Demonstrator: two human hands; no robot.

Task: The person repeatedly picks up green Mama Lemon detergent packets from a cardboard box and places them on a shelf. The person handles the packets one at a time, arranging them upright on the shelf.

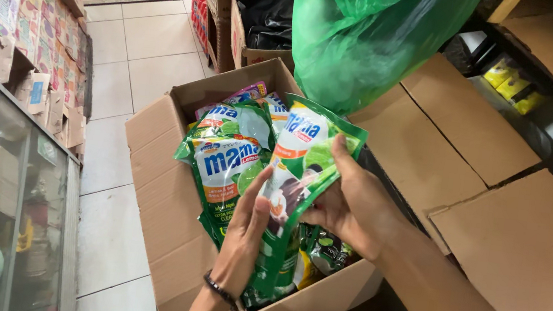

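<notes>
Hands meet over an open cardboard box (149,161) on the tiled floor (136,68), seen from the head camera. Both grip one green refill pouch (297,158), held upright just above the box. The left hand (246,233) lies flat against the pouch's lower front, fingers (259,192) pressed together along it; the right hand (354,207) clasps the right edge, its fingers pinching the film. The pouch looks soft and floppy, likely heavy with liquid and a little slick, so a hold low on the body with a second grip at the side seam seems safest. At least three more pouches (227,160) lie stacked in the box, others hidden beneath. One green plastic bag (369,33) hangs above, beside flattened cartons (474,151).
</notes>
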